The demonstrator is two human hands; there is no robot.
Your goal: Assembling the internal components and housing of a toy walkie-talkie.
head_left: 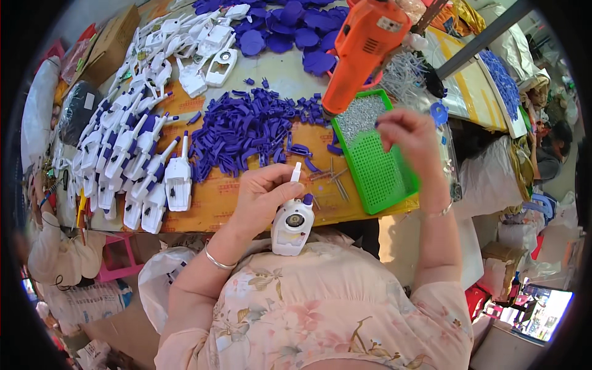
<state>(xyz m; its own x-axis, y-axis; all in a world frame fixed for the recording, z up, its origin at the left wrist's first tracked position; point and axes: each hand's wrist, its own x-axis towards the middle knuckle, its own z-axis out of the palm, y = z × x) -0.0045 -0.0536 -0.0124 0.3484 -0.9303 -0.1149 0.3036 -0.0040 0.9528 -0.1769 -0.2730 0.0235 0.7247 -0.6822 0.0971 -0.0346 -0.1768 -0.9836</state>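
My left hand (268,192) pinches the thin neck of a white plastic case (290,237) between thumb and fingers. The case is near me, in the middle. My right hand (410,137) curls up by the green tray (377,177) on the right. It's blurry, so I can't tell if it pinches anything.

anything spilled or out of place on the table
Nothing looks clearly damaged or spilled. Slightly untidy: a few purple pieces lie apart from the purple heap, near loose metal rods lying at odd angles beside the green tray.
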